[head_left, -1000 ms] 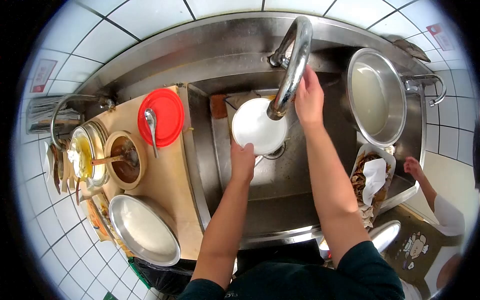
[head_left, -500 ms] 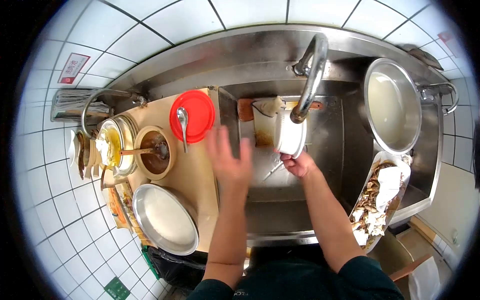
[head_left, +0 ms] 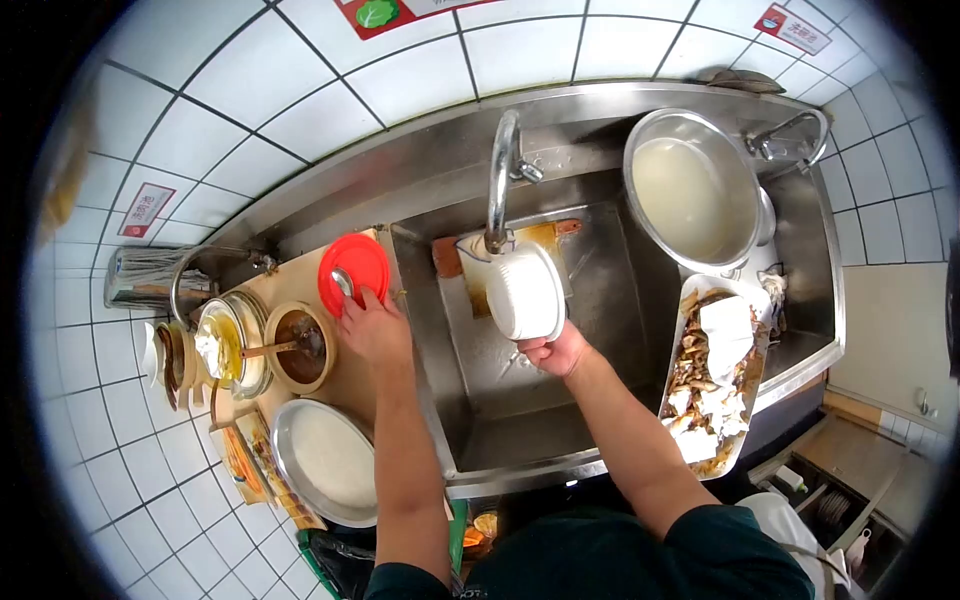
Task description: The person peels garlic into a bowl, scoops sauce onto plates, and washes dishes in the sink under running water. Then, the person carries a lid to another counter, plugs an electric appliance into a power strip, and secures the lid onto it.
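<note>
My right hand grips the rim of a white ribbed bowl, tilted under the curved faucet above the sink. My left hand is at the lower edge of a red lid on the wooden board. Its fingers are at the handle end of a metal spoon that lies on the lid. Left of that hand stands a brown pot with a wooden-handled ladle in it.
A large metal pot of cloudy liquid stands at the right. Below it is a tray of scraps and tissue. A metal bowl of white contents sits at the lower left. A cutting board and cleaver handle lie in the sink.
My left hand has let go of the white bowl and moved left to the spoon on the red lid. My right hand has come down from the faucet and taken the bowl. The view has shifted.
</note>
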Available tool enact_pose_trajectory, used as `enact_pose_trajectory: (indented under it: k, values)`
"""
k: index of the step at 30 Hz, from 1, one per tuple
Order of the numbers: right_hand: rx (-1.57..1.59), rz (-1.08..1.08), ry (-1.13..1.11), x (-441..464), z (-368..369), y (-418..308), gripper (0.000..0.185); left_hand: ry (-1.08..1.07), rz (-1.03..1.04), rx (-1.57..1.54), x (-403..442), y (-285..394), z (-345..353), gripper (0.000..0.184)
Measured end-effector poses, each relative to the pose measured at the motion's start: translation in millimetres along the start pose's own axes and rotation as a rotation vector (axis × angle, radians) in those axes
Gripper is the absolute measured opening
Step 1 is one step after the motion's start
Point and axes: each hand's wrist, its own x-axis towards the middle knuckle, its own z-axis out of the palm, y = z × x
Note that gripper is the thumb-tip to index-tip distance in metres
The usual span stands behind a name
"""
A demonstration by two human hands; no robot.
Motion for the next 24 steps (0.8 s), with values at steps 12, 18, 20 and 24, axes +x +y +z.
enact_pose_trajectory:
  k: [12, 18, 20, 24]
  values:
    - [-0.181, -0.189, 0.341, -39, 6, 19, 0.013, -0.055, -0.107, -0.211, 23, -15, -51, 0.032]
    - [-0.378, -0.276, 0.442, -54, 0, 33, 0.023, -0.074, -0.311, -0.828, -22, -9, -88, 0.032]
    - [-0.446, -0.317, 0.466, -63, 6, 39, 0.023, -0.138, -0.486, -1.171, -41, -5, -96, 0.031]
    - [-0.816, -0.481, 0.629, -69, -5, 49, 0.023, -0.209, -0.717, -1.777, -83, 5, -109, 0.029]
